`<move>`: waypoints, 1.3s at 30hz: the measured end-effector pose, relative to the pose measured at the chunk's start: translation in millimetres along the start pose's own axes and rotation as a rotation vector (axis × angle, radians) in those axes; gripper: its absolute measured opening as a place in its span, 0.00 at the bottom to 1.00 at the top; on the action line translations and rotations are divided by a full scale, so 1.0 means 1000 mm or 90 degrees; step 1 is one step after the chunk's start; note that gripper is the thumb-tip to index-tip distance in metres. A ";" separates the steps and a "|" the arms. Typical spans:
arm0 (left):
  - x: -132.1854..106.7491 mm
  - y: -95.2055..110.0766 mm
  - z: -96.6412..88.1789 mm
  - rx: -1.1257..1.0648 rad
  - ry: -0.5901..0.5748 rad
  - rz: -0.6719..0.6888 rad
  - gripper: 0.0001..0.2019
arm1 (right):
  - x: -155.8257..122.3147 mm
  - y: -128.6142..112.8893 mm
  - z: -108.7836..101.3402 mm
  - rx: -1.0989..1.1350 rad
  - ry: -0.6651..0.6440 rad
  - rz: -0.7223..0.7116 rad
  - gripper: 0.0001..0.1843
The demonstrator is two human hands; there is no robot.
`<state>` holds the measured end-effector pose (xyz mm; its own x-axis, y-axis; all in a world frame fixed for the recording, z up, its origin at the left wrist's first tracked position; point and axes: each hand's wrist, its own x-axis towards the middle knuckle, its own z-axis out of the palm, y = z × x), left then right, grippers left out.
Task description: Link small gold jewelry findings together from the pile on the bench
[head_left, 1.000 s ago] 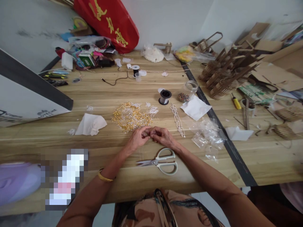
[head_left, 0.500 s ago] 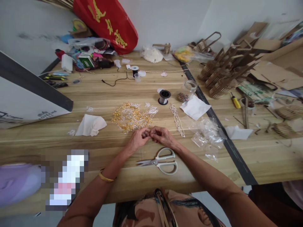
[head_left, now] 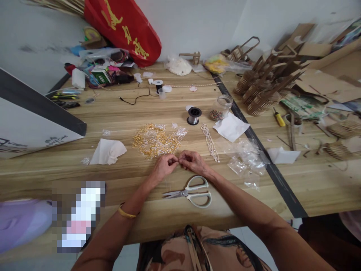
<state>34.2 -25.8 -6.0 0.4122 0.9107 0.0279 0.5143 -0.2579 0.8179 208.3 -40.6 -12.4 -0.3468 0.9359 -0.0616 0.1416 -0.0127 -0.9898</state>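
My left hand (head_left: 166,165) and my right hand (head_left: 192,162) meet fingertip to fingertip over the wooden table, both in a pinch. Whatever lies between their fingers is too small to make out. Just beyond my left hand spreads a pile of gold and silver beads (head_left: 153,141). Silver pins (head_left: 180,132) lie at its right side. A silver chain (head_left: 209,143) stretches out beyond my right hand. Nearer my body rest scissors (head_left: 187,192) with pale handles, blades pointing left. Thin, clear thread-like strands (head_left: 168,184) show faintly below my left hand.
A wire spool (head_left: 194,116), a glass jar (head_left: 221,108) of beads and a white paper (head_left: 231,127) sit beyond the chain. Clear plastic bags (head_left: 248,162) lie at right, small woven baskets (head_left: 259,88) farther back. Crumpled paper (head_left: 108,151) and a large box (head_left: 36,120) stand left.
My hands stay together at nearly the same spot, with the left fingers shifting slightly. The whole view has moved a little; the objects on the table lie as before.
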 end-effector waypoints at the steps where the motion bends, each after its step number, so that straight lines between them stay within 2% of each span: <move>1: 0.000 0.000 0.000 -0.001 0.001 0.000 0.02 | 0.000 0.000 0.000 0.005 0.001 0.001 0.09; 13: 0.001 -0.004 -0.001 -0.077 0.010 -0.033 0.04 | -0.003 0.002 0.003 0.033 0.068 -0.009 0.10; 20: 0.001 0.001 -0.004 -0.076 0.010 -0.038 0.04 | -0.005 0.007 0.001 -0.065 0.056 -0.055 0.10; 27: 0.001 0.001 -0.004 -0.088 0.015 -0.043 0.04 | -0.006 0.002 0.001 -0.168 0.090 -0.088 0.08; 39: 0.001 0.002 -0.004 -0.080 0.018 -0.021 0.03 | -0.008 -0.001 0.001 -0.138 0.062 -0.066 0.09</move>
<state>32.4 -24.3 -1.6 0.3747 0.9270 0.0144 0.4278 -0.1867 0.8844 210.1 -48.7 -11.4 -0.2811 0.9577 0.0618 0.3092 0.1513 -0.9389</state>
